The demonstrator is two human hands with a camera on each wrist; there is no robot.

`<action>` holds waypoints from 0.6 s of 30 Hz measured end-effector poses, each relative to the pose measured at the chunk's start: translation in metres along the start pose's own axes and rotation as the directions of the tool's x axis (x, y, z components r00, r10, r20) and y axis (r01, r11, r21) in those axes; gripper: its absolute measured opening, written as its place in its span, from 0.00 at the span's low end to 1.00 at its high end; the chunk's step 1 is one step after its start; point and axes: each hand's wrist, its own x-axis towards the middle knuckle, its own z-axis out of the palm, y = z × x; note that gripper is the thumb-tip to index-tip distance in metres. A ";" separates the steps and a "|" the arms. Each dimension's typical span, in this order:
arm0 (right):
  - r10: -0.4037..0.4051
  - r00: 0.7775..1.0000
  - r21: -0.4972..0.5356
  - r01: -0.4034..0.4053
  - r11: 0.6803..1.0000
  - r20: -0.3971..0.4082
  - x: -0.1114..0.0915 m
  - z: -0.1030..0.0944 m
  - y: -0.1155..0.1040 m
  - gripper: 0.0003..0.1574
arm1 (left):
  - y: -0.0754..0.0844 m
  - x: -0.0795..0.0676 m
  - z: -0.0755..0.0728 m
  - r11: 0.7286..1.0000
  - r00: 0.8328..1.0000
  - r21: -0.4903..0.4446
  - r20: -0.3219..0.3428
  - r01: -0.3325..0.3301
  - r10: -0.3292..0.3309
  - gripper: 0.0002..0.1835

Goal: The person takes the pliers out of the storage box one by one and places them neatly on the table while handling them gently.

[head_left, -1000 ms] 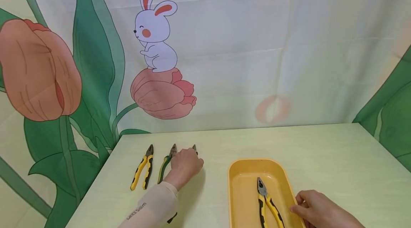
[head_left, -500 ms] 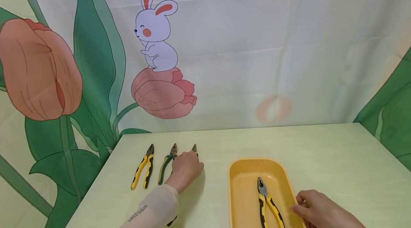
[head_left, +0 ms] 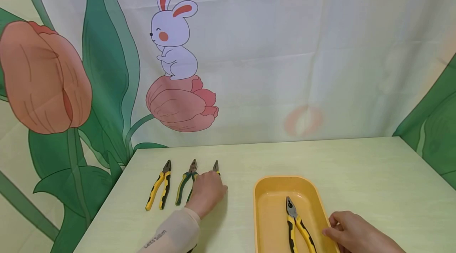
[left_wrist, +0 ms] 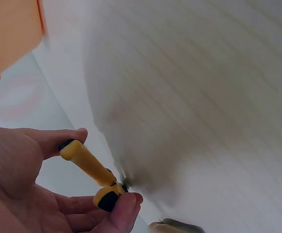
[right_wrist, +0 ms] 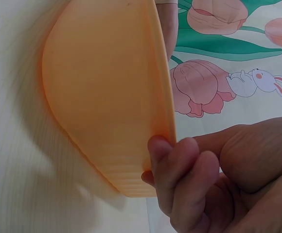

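My left hand (head_left: 208,191) grips the rightmost pliers in the row, whose jaw tip (head_left: 215,166) shows past the knuckles. Thumb and fingers take hold of the yellow-and-black handles (left_wrist: 90,162), as the left wrist view shows. Just left lie green-handled pliers (head_left: 183,185), partly covered by that hand, and farther left a yellow-and-black pair (head_left: 158,185). With thumb and fingers, my right hand (head_left: 358,231) pinches the right rim of a yellow tray (head_left: 259,213). Inside the tray rest yellow-and-black pliers (head_left: 295,221). The right wrist view has the tray's outer wall (right_wrist: 102,87).
A pale table (head_left: 360,174) bears everything. Behind it hangs a printed cloth (head_left: 256,82) with a rabbit and tulips. Bare table surface lies between the left hand and the tray, and right of the tray.
My left hand has shifted slightly down and right, uncovering more of the green-handled pliers and of the gripped pair's jaw tip. My right hand and the tray stay where they were.
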 end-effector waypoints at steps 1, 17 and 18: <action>-0.001 1.000 -0.002 0.001 1.000 0.000 0.000 0.000 0.000 0.11 | 0.000 0.000 0.000 1.000 1.000 0.006 -0.002 -0.006 0.006 0.23; 0.000 1.000 -0.006 0.000 1.000 -0.001 0.002 0.000 0.001 0.10 | 0.002 0.006 0.012 0.989 0.991 -0.064 0.020 0.131 -0.130 0.35; 0.000 1.000 -0.009 0.000 1.000 -0.001 0.002 0.000 0.001 0.11 | 0.002 0.006 0.012 0.989 0.991 -0.063 0.016 0.132 -0.132 0.35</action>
